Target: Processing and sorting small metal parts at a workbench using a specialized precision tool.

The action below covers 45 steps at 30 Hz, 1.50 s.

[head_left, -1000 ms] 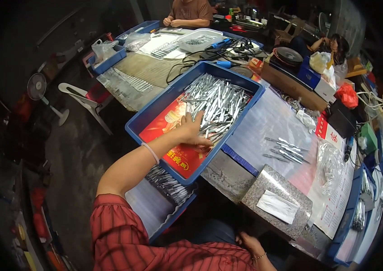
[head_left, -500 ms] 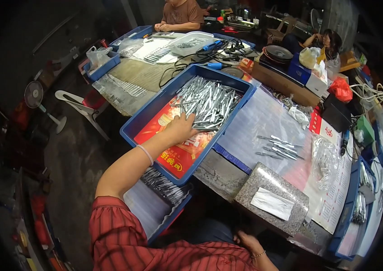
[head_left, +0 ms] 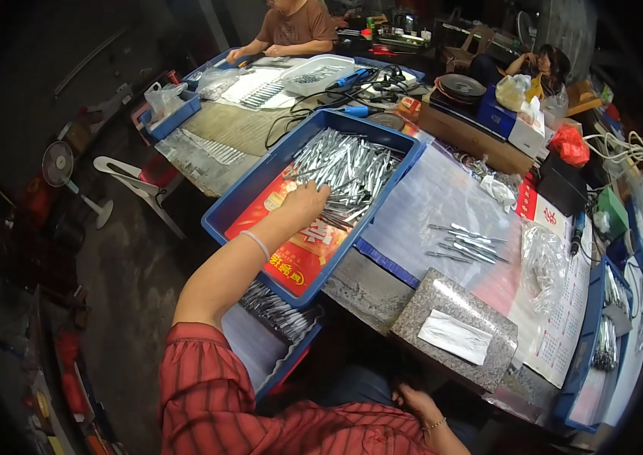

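My left hand (head_left: 306,203) reaches into a blue plastic tray (head_left: 239,203), its fingers curled at the near edge of a heap of slim silvery metal rods (head_left: 348,163). Any rods inside its grip are hidden. Red printed card (head_left: 296,262) lines the tray's bare end. Low by my lap, my right hand (head_left: 415,400) is loosely closed, with the inside of its fingers in shadow. Several loose rods (head_left: 467,244) lie on the plastic-covered table right of the tray.
A stone block (head_left: 450,292) bears a folded white cloth (head_left: 454,337) at the near table edge. A second blue tray (head_left: 299,345) sits below the first. Cables and blue-handled tools (head_left: 356,111) lie beyond. A person (head_left: 291,30) works across the table.
My left hand has shifted slightly up and right along the rod heap, its forearm following. The person across has spread their hands apart. My right hand has stayed in place.
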Available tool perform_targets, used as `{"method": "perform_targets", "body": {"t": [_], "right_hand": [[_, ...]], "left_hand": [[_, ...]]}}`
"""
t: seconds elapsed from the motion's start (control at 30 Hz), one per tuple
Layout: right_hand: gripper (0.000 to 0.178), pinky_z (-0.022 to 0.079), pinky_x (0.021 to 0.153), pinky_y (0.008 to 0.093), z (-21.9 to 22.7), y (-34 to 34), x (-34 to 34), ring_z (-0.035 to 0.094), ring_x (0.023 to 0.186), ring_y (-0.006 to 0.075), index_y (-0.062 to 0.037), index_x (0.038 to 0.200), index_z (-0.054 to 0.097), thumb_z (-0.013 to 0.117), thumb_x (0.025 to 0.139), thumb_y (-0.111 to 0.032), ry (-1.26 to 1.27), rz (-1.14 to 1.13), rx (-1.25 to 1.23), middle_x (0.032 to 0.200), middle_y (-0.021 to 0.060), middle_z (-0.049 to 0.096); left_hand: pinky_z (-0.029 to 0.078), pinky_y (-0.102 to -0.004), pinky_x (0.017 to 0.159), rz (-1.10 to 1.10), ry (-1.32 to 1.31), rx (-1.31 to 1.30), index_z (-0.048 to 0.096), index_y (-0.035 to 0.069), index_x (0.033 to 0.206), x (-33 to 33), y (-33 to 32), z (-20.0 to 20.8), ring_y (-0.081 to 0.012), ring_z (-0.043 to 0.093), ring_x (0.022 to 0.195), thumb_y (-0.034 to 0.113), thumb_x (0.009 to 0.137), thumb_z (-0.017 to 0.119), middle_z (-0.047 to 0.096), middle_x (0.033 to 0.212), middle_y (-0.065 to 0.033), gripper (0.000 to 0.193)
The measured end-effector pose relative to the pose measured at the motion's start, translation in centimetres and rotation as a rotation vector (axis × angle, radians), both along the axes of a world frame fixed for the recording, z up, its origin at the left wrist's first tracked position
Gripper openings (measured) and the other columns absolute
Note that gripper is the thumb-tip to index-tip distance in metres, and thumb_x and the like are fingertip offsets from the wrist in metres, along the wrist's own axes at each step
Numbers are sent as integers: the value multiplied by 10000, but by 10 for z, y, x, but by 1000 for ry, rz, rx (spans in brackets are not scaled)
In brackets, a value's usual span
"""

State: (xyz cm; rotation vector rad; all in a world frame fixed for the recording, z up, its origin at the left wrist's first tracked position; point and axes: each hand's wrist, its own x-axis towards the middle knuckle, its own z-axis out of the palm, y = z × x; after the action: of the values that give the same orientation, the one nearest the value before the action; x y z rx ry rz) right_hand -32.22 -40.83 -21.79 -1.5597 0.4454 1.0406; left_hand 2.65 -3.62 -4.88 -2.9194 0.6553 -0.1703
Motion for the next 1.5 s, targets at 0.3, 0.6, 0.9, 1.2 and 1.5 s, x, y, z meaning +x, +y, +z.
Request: {"method": "perform_targets", "body": {"t": [0.3,0.6,0.9,1.2,1.5], "right_hand": [[437,388,551,235,-3,-2,0,484,583,83,-93,762,642,437,995,-400,-52,12,92,663,-16,578],[435,415,520,239,-6,-1,7,494,544,79,-80,775,632,457,996,-410,-152,2,172,658,13,606],[295,419,470,257,-12,-2,7,503,504,96,-54,825,618,507,976,-283,-116,-39,196,651,38,610],[392,410,504,233,-21,-3,4,507,537,94,-85,798,631,506,982,-409,-194,-37,274,676,15,620],[455,401,556,224,-21,-2,2,492,575,78,-82,799,650,426,1020,-410,-127,-4,275,694,5,616]], "left_hand": [[522,-483,801,146,145,-23,510,94,1120,5,-2,22,-403,650,963,98,745,703,646,1019,-216,422],[532,-494,691,86,25,-43,584,88,1004,5,8,26,-409,667,841,108,791,593,669,884,-214,214],[532,-496,669,92,0,-29,590,57,918,-8,11,49,-392,673,795,136,806,562,673,826,-210,140],[516,-528,661,66,-51,-34,571,44,871,-14,27,60,-429,656,771,90,798,517,660,789,-231,102],[488,-554,729,29,-103,-119,526,18,874,-16,21,91,-459,619,829,69,784,498,634,857,-239,107]]}}
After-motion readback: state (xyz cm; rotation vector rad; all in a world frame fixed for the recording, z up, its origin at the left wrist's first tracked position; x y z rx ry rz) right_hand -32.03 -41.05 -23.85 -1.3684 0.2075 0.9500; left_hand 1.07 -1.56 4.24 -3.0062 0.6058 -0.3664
